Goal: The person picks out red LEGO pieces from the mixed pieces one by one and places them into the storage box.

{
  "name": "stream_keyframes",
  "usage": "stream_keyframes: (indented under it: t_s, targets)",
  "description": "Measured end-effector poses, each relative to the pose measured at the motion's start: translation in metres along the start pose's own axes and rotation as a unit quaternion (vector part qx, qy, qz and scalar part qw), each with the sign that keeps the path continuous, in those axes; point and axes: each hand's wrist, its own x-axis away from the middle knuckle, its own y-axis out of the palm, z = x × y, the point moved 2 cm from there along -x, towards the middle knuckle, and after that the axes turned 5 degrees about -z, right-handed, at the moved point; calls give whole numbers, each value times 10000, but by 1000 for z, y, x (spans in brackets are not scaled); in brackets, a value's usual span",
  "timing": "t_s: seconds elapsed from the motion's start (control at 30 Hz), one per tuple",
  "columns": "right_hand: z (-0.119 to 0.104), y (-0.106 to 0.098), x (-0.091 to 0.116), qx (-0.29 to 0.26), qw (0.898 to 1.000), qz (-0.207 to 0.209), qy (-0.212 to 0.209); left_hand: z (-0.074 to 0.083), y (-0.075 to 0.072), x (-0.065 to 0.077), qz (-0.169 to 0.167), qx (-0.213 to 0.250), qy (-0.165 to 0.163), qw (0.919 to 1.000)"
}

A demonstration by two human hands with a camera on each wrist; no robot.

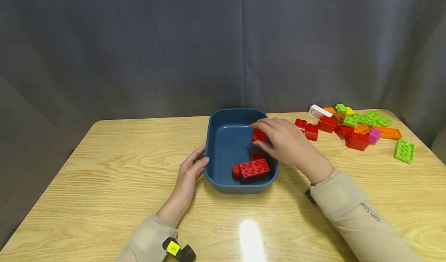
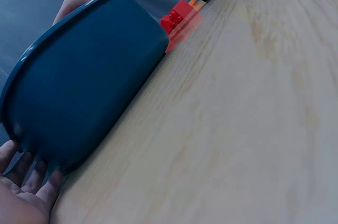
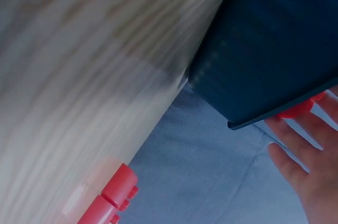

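Note:
A dark blue plastic bin (image 1: 223,186) stands on the table between both hands. My left hand (image 1: 191,169) rests against the bin's left side, thumb at the rim and fairly straight fingers on the outer wall; the left wrist view shows fingertips (image 2: 52,184) low on that wall. My right hand (image 1: 283,140) reaches over the right rim and holds a red toy brick (image 1: 259,135) between thumb and fingers, inside the bin's outline. Below it in the bin lie several red bricks, among them a long studded brick (image 1: 254,168).
Loose building bricks lie at the right back of the table: two small red bricks (image 1: 311,131) near my right hand, a white brick (image 1: 319,111), green plates (image 1: 405,151), an orange plate (image 1: 389,133) and a purple brick (image 1: 374,136). A grey curtain (image 1: 156,52) hangs behind the table.

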Motion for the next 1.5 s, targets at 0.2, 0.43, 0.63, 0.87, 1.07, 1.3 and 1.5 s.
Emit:
stream_keyframes:
  t_s: [0.2,0.43,0.63,0.87,1.07,1.3,1.5]
  targets:
    - [-1,3,-6,-135,9993,-333,89,-1,-3,1,6,-24,-8,10000]
    - [0,7,-13,-248,9960,-831,208,0,0,1,-30,16,36,10000]
    - [-4,10,-20,-306,9936,-1075,143,0,0,1,-27,39,11,10000]
    - [-4,9,-20,-225,9927,-1168,214,-1,-1,0,-37,3,-2,10000]
    - [2,2,-17,-436,9943,-968,108,-1,0,0,-52,2,-2,10000]
    - [14,-8,-11,-400,9962,-720,297,-2,1,0,-50,21,-18,10000]
    - [25,-12,-7,-397,9958,-633,534,-1,1,0,-53,-5,46,10000]
